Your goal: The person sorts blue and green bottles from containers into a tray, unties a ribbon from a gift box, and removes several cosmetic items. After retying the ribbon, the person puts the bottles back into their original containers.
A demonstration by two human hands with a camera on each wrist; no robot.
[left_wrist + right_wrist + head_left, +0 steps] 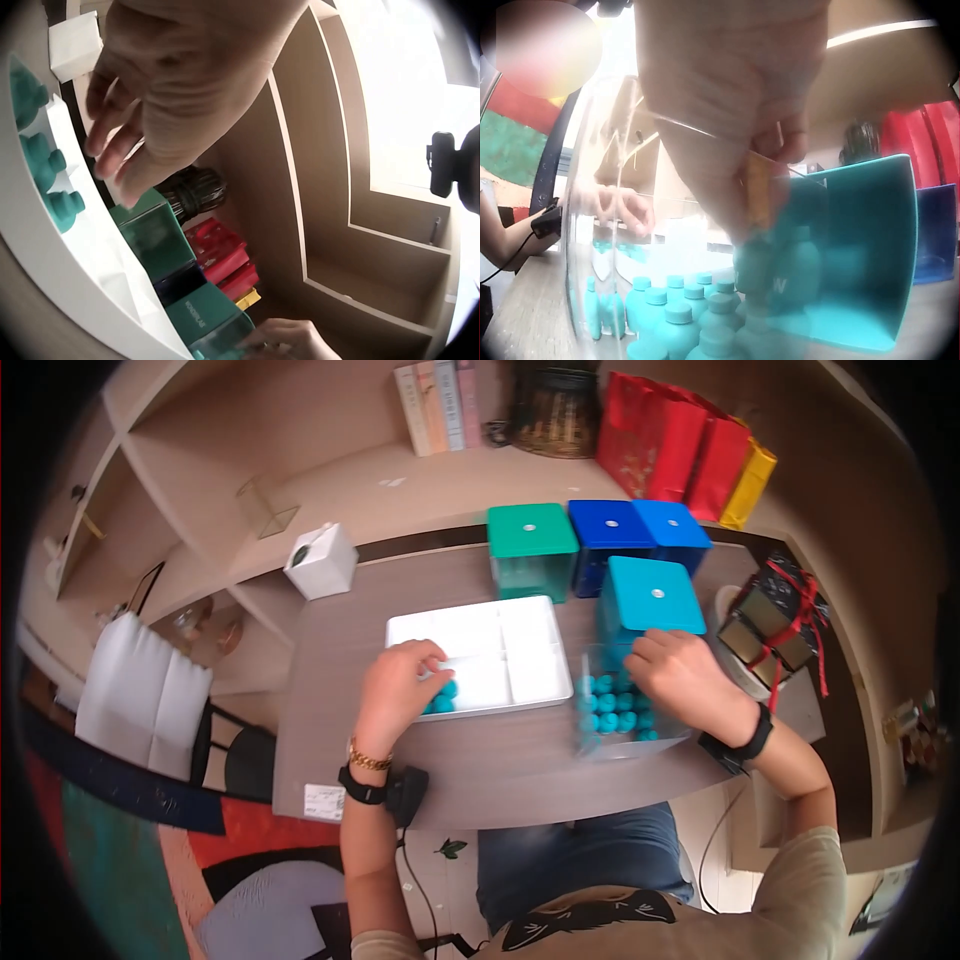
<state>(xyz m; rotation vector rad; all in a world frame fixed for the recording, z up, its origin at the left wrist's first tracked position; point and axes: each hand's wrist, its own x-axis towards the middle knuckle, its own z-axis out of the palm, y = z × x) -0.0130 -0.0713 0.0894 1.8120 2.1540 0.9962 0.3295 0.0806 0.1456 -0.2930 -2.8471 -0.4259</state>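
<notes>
My left hand [403, 682] hovers over the lower left compartment of a white divided tray [478, 713], its loosely bent fingers apart. Several small teal bottles [45, 163] stand in that compartment, below the fingers in the left wrist view. The right hand [682, 672] reaches down at the rim of a clear box [600, 744], thumb and finger pinching a blurred teal bottle [756, 259] partly hidden by the fingers. More teal bottles [679, 322] stand close together inside the box. Behind the rim rises a teal lid [652, 592], hollow side toward the right wrist camera.
Green [532, 530], dark blue [607, 525] and blue lidded boxes [675, 525] line the table's back. A white cube box [321, 563] stands back left. Ribbon-tied dark boxes [778, 622] are at right. Red bags [650, 435] and books [440, 405] fill the shelf behind.
</notes>
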